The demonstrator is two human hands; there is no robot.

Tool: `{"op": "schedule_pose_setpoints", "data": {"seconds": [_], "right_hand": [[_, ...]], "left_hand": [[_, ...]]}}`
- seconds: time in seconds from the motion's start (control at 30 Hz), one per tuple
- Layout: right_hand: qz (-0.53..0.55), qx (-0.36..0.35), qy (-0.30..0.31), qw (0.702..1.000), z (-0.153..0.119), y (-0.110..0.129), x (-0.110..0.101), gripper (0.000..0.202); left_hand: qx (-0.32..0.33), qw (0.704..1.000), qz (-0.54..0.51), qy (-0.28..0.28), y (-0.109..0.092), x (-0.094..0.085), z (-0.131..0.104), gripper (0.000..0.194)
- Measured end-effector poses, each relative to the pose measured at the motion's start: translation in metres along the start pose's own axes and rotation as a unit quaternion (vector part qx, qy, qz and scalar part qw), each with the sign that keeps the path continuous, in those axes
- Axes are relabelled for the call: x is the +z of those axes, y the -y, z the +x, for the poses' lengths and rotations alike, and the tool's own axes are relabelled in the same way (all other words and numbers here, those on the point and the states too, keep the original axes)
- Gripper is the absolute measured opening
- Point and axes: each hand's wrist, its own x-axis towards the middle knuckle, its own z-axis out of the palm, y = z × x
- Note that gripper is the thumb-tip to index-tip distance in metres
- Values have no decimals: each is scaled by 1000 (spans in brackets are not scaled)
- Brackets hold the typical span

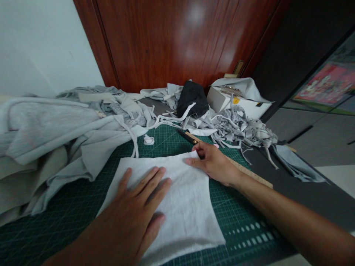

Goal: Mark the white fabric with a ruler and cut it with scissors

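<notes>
A pale grey piece of fabric (183, 199) lies mostly flat on the green cutting mat (235, 207), its lower edge slightly wavy. My left hand (144, 199) rests palm down on the fabric's left half, fingers stretched and spread. At the upper right corner, my right hand (212, 162) pinches the fabric, thumb on top and fingertips curled at the edge. Just beyond that hand lies a dark-handled tool (188, 137), probably scissors, partly hidden. A wooden ruler (251, 173) runs under my right wrist.
A large heap of grey garments (55, 129) covers the left side. Behind the mat sit a black cloth bundle (192, 99), a white box (235, 103) and tangled fabric scraps (244, 127). A small white coil (149, 140) lies on the mat. A wooden door (172, 44) stands behind.
</notes>
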Motion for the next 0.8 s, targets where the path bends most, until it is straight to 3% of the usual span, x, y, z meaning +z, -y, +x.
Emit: {"op": "schedule_pose_setpoints", "data": {"seconds": [0.17,0.33,0.43,0.6,0.7,0.8], "right_hand": [[-240,-62,-35,968,-1,3,-1,35],[-344,-49,-15,938,-2,9,4,35],[-358,-54,-11,932,0,8,6,35],[-344,-65,-3,937,2,8,3,30],[-250,-37,90,963,4,11,-11,32],[-169,-8,171,971,6,12,-28,40]], "left_hand": [[20,1000,-17,11,-1,-5,3,67],[150,982,-94,66,-6,-21,23,51],[138,982,-96,89,-16,-25,50,19],[151,986,-60,45,-32,-4,84,18],[108,989,-94,37,-33,7,86,20],[70,988,-127,59,-31,8,83,27]]}}
